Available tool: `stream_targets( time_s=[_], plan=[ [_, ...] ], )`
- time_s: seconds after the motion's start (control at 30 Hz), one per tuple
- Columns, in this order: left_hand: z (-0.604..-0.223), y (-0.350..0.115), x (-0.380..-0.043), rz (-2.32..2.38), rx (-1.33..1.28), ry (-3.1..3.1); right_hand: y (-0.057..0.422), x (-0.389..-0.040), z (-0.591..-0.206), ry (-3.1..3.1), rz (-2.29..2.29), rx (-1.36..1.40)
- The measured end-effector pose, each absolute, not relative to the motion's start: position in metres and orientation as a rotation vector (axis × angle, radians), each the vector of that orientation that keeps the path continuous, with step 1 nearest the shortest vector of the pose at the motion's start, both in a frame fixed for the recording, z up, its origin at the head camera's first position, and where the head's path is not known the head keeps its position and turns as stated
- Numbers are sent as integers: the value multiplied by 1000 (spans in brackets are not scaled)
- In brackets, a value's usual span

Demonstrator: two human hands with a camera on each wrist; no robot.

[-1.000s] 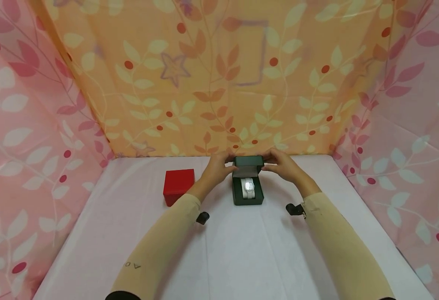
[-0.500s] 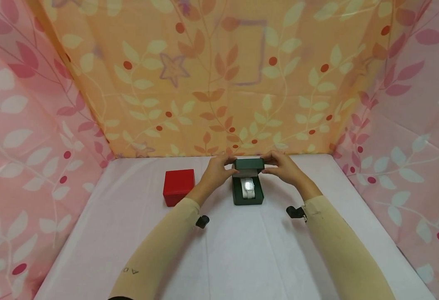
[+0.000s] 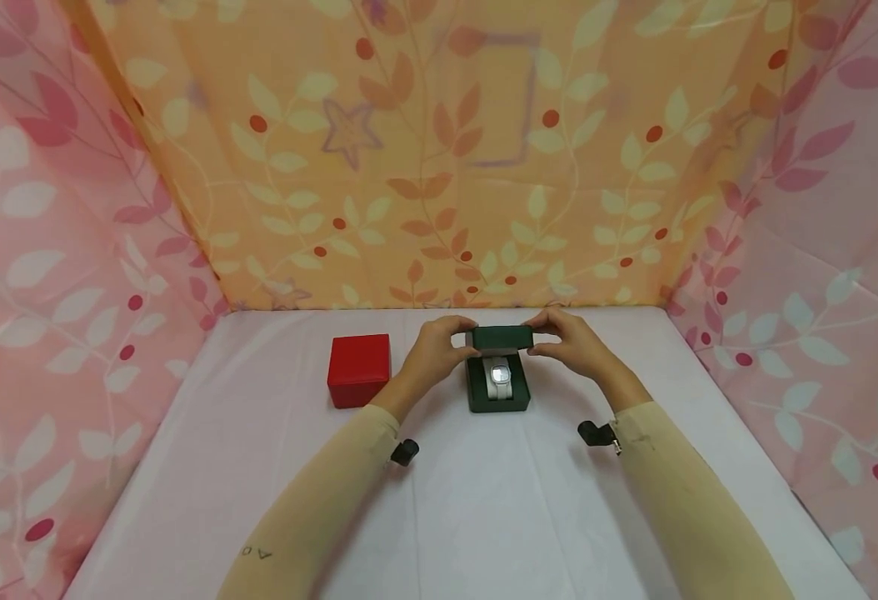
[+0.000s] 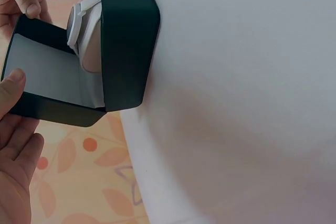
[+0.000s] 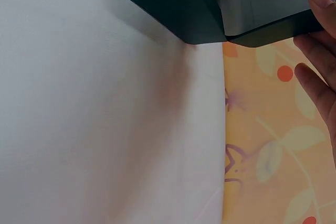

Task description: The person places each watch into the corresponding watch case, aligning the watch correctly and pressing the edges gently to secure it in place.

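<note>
A dark green watch box [image 3: 499, 406] stands on the white-covered table, its hinged lid [image 3: 502, 337] raised and tilted forward over the base. Inside, a white wristwatch [image 3: 499, 379] sits round a light cushion, its face toward the head camera. My left hand [image 3: 439, 346] pinches the lid's left edge between thumb and fingers. On the opposite edge, my right hand [image 3: 570, 340] holds the lid the same way. The left wrist view shows the lid's pale lining [image 4: 42, 69] and both thumbs at its rim. Only part of the box [image 5: 173, 9] appears in the right wrist view.
Left of the green box, beside my left forearm, a closed red box [image 3: 360, 371] rests on the table [image 3: 476, 500]. An orange leaf-patterned cloth [image 3: 424, 150] rises behind the table's far edge. Pink patterned cloths [image 3: 57, 292] hang at both sides.
Both hands have brought the lid forward and down, so it leans further over the watch and less of its lining shows. The base, watch and red box stay in place.
</note>
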State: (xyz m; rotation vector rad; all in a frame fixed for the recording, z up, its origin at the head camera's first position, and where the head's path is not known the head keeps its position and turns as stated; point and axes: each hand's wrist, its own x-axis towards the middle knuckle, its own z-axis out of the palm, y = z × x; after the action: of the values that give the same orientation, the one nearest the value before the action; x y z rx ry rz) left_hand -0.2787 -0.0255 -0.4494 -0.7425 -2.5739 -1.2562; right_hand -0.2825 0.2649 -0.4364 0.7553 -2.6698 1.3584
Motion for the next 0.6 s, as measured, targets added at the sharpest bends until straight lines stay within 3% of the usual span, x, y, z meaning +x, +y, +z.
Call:
stream_targets(
  time_s=[0.43, 0.6],
  plan=[
    [-455, -25, -271, -1217, -768, -2548, 250, -249, -409, -2718, 1300, 721],
    [-461, -28, -270, -1235, -762, -2543, 260, -267, -435, -2683, 1316, 735]
  ],
)
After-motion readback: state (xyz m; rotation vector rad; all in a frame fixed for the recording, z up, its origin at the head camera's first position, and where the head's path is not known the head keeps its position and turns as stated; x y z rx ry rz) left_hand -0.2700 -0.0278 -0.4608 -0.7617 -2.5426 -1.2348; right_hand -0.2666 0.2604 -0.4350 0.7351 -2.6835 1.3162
